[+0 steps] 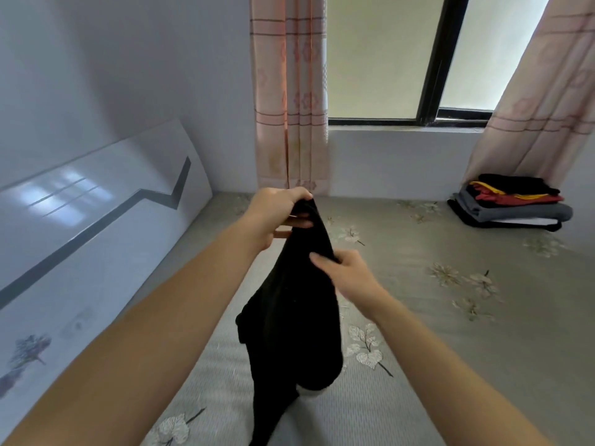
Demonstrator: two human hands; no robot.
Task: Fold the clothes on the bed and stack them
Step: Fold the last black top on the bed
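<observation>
A black garment (296,317) hangs bunched in the air over the bed (434,349). My left hand (277,214) grips its top end, fingers closed around the cloth. A little lower, my right hand (344,272) pinches the garment's right edge. The lower part of the cloth trails down towards the mattress and out of the bottom of the view. At the far right of the bed lies a stack of folded clothes (512,201): black on top, then red with yellow, grey, white and black beneath.
The bed has a grey cover with a pale flower print. A glossy white headboard (96,220) runs along the left. Pink curtains (289,91) and a window (418,59) stand behind the bed.
</observation>
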